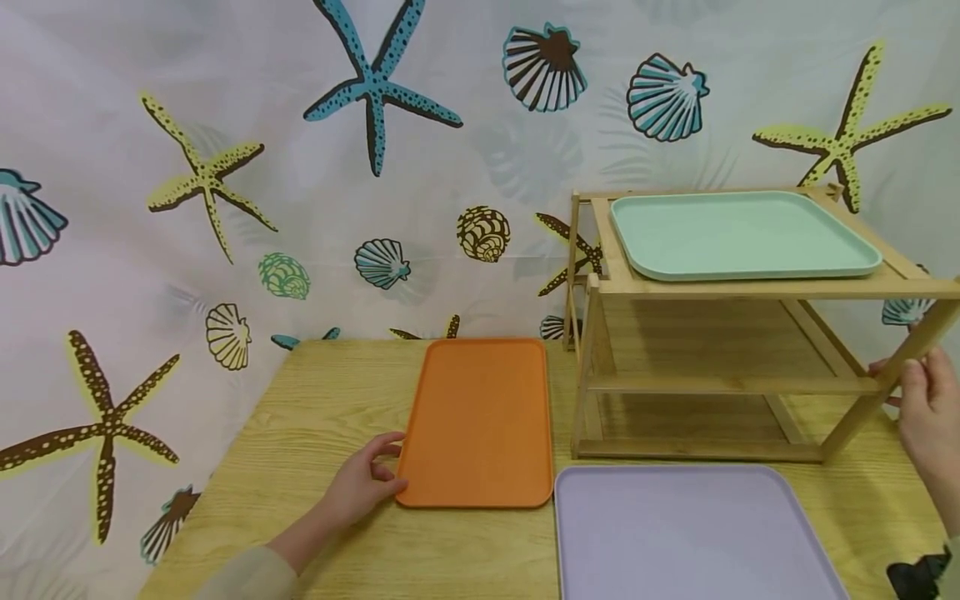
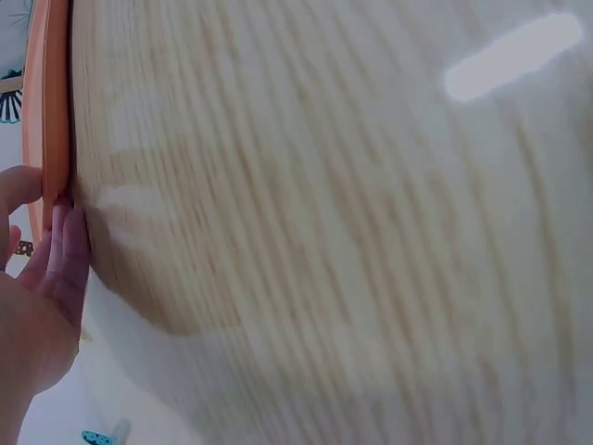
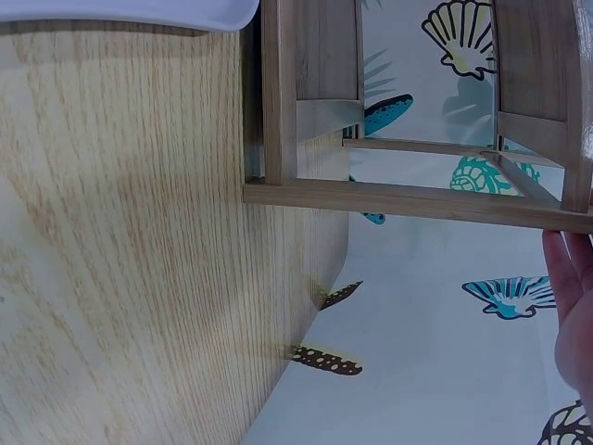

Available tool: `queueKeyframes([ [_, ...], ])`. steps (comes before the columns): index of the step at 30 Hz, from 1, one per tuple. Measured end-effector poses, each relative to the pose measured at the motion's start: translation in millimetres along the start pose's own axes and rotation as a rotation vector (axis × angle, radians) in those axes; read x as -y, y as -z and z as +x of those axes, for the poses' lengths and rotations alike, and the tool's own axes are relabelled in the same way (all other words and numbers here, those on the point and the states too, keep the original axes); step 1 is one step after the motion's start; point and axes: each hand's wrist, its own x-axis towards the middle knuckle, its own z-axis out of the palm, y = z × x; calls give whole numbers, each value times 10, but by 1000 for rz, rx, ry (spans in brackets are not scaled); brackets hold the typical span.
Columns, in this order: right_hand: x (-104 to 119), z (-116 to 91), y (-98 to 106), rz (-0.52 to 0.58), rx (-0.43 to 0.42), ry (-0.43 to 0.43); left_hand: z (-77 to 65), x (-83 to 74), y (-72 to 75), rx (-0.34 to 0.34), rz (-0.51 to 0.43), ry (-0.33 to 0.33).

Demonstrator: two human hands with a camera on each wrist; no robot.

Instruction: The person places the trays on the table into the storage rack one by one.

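Observation:
An orange tray [image 1: 476, 421] lies on the table at the centre. My left hand [image 1: 363, 483] holds its left edge, and in the left wrist view the thumb and fingers lie on either side of the orange rim [image 2: 56, 111]. On the right stands a tiered wooden rack [image 1: 731, 450], with a mint-green tray [image 1: 742, 236] on its top tier. My right hand [image 1: 930, 408] grips the rack's slanted right front leg. Part of that hand [image 3: 576, 315] shows at the edge of the right wrist view, its fingertips partly hidden by the wood.
A lavender tray [image 1: 690, 533] lies on the table in front of the rack, close to the orange tray's right front corner. The wood-grain table [image 1: 330, 400] meets a hanging cloth [image 1: 450, 150] printed with starfish and shells. A black object [image 1: 917, 577] shows at the lower right.

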Motion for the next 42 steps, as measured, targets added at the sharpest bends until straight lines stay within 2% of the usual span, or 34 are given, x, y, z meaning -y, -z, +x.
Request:
queueKeyframes([
  [6, 16, 23, 6, 7, 14, 12, 25, -4, -38, -46, -46, 35],
  [17, 50, 1, -16, -111, 51, -48, -22, -11, -82, -133, -193, 120],
  [22, 40, 10, -11, -87, 47, -40, -51, -50, -89, -191, -317, 186],
  [28, 19, -8, -6, -62, 44, -36, -106, -98, -102, -284, -329, 239],
  [32, 6, -24, -3, -53, 46, -33, -142, -120, -106, -322, -416, 270],
  [38, -4, -29, -8, -70, 36, -26, -195, -199, -105, -308, -592, 320],
  [42, 8, -31, -19, -98, 20, -24, -203, -242, -112, -328, -656, 346],
])
